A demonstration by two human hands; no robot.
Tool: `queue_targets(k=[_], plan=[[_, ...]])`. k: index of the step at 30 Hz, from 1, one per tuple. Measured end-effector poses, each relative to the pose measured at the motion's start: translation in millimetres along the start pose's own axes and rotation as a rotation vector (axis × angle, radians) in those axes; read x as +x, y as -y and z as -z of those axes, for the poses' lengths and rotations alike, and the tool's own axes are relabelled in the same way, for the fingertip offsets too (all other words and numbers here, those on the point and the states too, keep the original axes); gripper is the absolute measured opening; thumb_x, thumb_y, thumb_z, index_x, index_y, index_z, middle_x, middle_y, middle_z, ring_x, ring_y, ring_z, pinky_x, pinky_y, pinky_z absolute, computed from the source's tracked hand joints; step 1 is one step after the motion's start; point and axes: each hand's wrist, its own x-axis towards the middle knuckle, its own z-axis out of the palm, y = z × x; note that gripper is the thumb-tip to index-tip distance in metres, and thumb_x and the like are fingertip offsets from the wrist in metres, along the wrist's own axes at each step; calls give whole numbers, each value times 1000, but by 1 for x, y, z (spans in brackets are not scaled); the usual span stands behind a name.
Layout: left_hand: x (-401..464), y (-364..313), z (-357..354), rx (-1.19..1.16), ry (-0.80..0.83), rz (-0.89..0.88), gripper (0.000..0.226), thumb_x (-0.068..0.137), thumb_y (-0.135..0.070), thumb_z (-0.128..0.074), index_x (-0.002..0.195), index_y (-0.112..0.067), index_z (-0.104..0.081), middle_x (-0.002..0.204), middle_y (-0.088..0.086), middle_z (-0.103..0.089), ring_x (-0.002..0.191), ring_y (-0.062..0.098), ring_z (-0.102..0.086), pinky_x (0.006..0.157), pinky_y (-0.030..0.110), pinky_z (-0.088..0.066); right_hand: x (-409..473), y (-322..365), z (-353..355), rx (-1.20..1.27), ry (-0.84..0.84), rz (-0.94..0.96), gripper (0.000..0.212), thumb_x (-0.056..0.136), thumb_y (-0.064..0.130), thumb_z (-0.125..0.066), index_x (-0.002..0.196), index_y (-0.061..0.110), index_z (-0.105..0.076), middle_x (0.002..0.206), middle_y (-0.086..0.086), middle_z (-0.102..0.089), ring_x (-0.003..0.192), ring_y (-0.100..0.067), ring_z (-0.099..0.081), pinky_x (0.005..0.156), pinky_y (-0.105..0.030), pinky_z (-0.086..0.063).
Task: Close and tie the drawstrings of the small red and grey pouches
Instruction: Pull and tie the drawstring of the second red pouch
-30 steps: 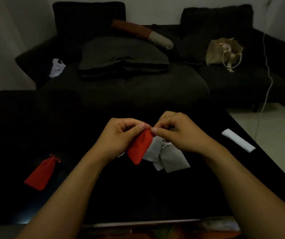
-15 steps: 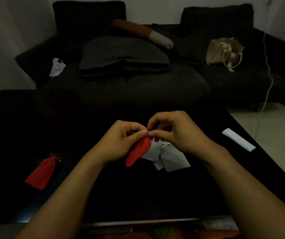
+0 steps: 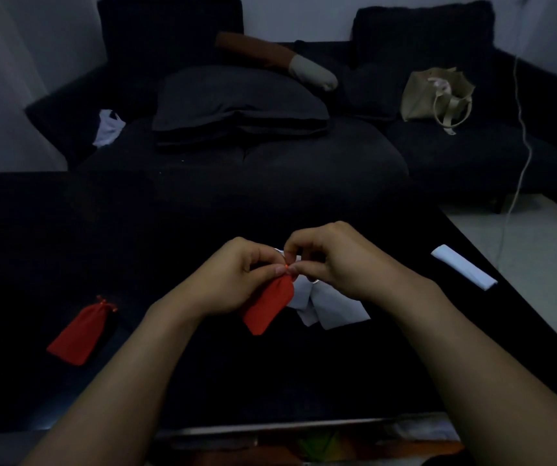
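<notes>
A small red pouch (image 3: 267,307) hangs over the middle of the black table (image 3: 68,230). My left hand (image 3: 236,274) pinches its gathered top. My right hand (image 3: 334,260) pinches the red drawstring at the same spot, fingertips touching the left thumb. Under my right hand lie grey pouches (image 3: 334,309) in a small heap, partly hidden by the wrist. A second red pouch (image 3: 80,331), its neck drawn in with a knot at the top, lies flat at the table's left.
A white folded strip (image 3: 464,271) lies near the table's right edge. Behind the table stands a dark sofa (image 3: 270,163) with cushions, a beige tote bag (image 3: 437,94) and a white cloth (image 3: 109,126). A white cable (image 3: 519,146) hangs at the right.
The red pouch has narrowed and swung more upright as its top gathered. My right fingers have lifted and shifted slightly at the pouch's neck; my left hand stays pinched on it.
</notes>
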Motion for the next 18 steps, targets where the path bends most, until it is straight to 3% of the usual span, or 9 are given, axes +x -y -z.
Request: queue_targets(k=[3, 5, 8, 11, 15, 18], plan=[[-1, -2, 0, -32, -34, 1, 16, 93, -12, -62, 99, -10, -76, 93, -1, -76, 89, 8, -70, 76, 18, -54, -2, 1, 0, 24, 34, -14, 9, 93, 21, -67, 88, 27, -64, 64, 9, -60, 59, 1, -56, 59, -17, -40], [-2, -5, -1, -170, -77, 21, 16, 87, -19, -66, 94, -10, -77, 87, -2, -77, 80, 2, -70, 70, 13, -52, -5, 1, 3, 196, 40, -23, 9, 95, 17, -63, 88, 19, -62, 61, 7, -60, 56, -1, -54, 59, -17, -42], [-2, -10, 0, -474, -166, 95, 20, 79, -23, -66, 87, -8, -76, 74, 4, -75, 70, 10, -68, 61, 17, -50, -7, 4, 5, 547, 10, -2, 11, 99, 9, -57, 88, 9, -56, 55, 3, -50, 52, -4, -44, 52, -17, -38], [-1, -14, 1, -693, -208, 180, 18, 72, -25, -67, 79, -13, -78, 74, 11, -68, 72, 25, -52, 58, 25, -42, -6, 9, 5, 791, 4, -6, 10, 101, 6, -51, 91, 7, -53, 56, -1, -46, 52, -8, -38, 50, -18, -33], [0, -20, -3, -889, -207, 220, 20, 74, -20, -64, 88, -6, -69, 70, 6, -72, 58, 10, -66, 55, 18, -54, -3, 10, 2, 989, 0, -45, 11, 100, 4, -48, 90, 7, -53, 55, -1, -47, 49, -8, -37, 48, -19, -29], [1, -19, -5, -1005, -210, 235, 16, 76, -15, -63, 88, -6, -66, 69, 6, -71, 57, 10, -66, 55, 19, -55, -1, 10, 1, 1069, -10, -60, 12, 100, 4, -49, 89, 8, -54, 57, -2, -50, 49, -8, -39, 49, -19, -31]])
